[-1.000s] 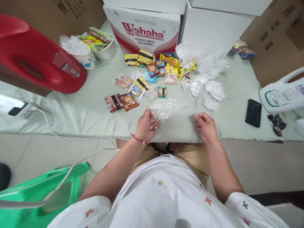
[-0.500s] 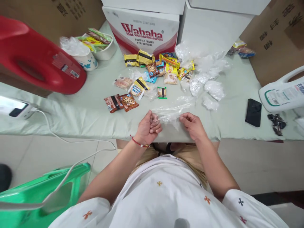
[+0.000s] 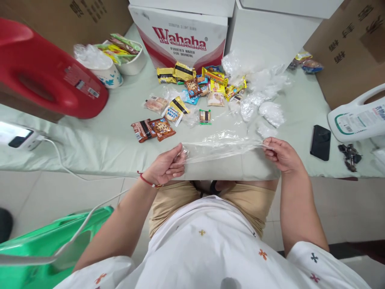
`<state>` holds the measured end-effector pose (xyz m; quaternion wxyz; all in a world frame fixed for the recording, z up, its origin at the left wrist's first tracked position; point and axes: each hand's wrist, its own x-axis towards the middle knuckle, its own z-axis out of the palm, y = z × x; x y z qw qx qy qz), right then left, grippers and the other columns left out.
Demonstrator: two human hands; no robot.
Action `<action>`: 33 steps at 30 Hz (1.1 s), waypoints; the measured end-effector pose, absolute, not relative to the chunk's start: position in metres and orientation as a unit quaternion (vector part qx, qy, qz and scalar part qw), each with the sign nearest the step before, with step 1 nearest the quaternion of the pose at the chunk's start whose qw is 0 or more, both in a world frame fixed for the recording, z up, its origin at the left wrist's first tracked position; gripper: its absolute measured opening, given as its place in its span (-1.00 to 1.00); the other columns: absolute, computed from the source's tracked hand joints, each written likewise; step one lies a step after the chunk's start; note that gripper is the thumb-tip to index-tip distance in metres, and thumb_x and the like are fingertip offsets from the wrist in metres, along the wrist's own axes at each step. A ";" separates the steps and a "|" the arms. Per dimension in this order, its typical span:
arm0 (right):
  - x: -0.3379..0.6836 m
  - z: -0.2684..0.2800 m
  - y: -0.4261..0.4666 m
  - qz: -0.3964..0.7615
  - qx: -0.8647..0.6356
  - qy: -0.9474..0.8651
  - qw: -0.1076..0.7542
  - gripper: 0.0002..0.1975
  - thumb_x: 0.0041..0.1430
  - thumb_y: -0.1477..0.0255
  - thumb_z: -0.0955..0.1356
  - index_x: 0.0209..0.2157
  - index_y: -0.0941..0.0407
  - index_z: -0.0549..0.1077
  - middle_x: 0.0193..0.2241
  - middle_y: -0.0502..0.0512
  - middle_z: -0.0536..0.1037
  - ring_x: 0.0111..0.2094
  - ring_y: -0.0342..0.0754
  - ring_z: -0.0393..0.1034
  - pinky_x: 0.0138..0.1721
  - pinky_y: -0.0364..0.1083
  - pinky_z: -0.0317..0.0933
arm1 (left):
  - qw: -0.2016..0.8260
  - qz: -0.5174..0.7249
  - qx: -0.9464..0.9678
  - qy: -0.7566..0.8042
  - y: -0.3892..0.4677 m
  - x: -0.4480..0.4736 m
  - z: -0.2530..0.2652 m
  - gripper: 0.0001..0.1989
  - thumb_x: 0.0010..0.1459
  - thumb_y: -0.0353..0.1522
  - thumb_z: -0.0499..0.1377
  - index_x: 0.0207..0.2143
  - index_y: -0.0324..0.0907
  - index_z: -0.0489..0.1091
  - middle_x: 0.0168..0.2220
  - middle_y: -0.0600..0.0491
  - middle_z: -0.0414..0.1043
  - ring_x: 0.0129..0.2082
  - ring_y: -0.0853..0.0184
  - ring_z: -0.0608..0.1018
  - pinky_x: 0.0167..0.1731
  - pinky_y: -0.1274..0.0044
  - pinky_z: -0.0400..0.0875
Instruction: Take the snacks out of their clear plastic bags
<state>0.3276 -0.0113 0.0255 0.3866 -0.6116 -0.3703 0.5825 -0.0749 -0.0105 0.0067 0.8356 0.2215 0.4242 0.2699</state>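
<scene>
A clear plastic bag (image 3: 222, 150) is stretched sideways between my two hands, just above the table's front edge. My left hand (image 3: 168, 163) pinches its left end between thumb and fingers. At the other end, my right hand (image 3: 279, 153) grips the plastic with curled fingers. Beyond the bag lie two brown cookie packets (image 3: 153, 129), a small biscuit pack with green ends (image 3: 205, 116) and a yellow-and-white snack packet (image 3: 176, 111). Several more wrapped snacks (image 3: 192, 86) are heaped behind these. Crumpled clear bags (image 3: 258, 92) are piled to their right.
A red jug (image 3: 57, 76), a paper cup (image 3: 105, 72) and a white bowl of packets (image 3: 135, 60) stand at left. A Wahaha carton (image 3: 183, 40) blocks the back. To the right are a phone (image 3: 320, 143), keys (image 3: 350, 157) and a white jug (image 3: 357, 116).
My hands have moved apart, the left one leftward and the right one rightward. The bunched clear bag is now pulled out long between them. The snacks have stayed in place.
</scene>
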 end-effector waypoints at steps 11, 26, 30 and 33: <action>0.341 0.041 -0.034 0.632 -0.564 -0.462 0.263 -0.69 0.04 0.20 0.53 -0.38 0.11 0.45 -0.54 -0.07 0.32 -0.55 -0.23 0.06 -0.54 -0.18 -0.12 | 0.783 0.252 0.274 0.498 -0.007 -0.109 0.011 -0.55 0.12 -0.06 0.39 -0.48 -0.20 0.33 -0.66 0.27 0.08 -0.74 0.58 0.10 -0.71 0.66 0.22; 0.291 0.034 -0.027 0.653 -0.552 -0.433 0.286 -0.64 0.02 0.18 0.54 -0.36 0.11 0.41 -0.47 0.00 0.47 -0.58 -0.27 0.03 -0.59 -0.21 -0.20 | 0.060 0.348 0.846 0.399 -0.042 0.013 0.001 -0.31 0.23 -0.07 0.28 0.33 -0.08 0.24 0.28 -0.18 0.37 0.40 -0.02 0.28 0.43 0.04 -0.11; 0.295 0.033 -0.024 0.636 -0.565 -0.437 0.291 -0.63 -0.02 0.16 0.54 -0.39 0.11 0.40 -0.47 -0.01 0.47 -0.57 -0.26 0.06 -0.58 -0.20 -0.14 | 0.157 0.290 0.855 0.400 -0.020 0.021 -0.012 -0.72 0.32 -0.35 0.13 0.03 -0.07 0.52 -0.12 -0.03 0.63 0.20 0.09 0.49 0.41 -0.05 -0.19; 0.303 0.030 -0.020 0.620 -0.588 -0.418 0.309 -0.61 -0.08 0.17 0.54 -0.42 0.10 0.38 -0.50 -0.04 0.44 -0.58 -0.27 0.04 -0.58 -0.20 -0.16 | 0.204 0.303 0.858 0.362 -0.024 0.000 -0.009 -0.75 0.33 -0.38 0.10 -0.20 0.00 0.60 -0.24 0.04 0.64 0.10 0.19 0.54 0.41 0.02 -0.06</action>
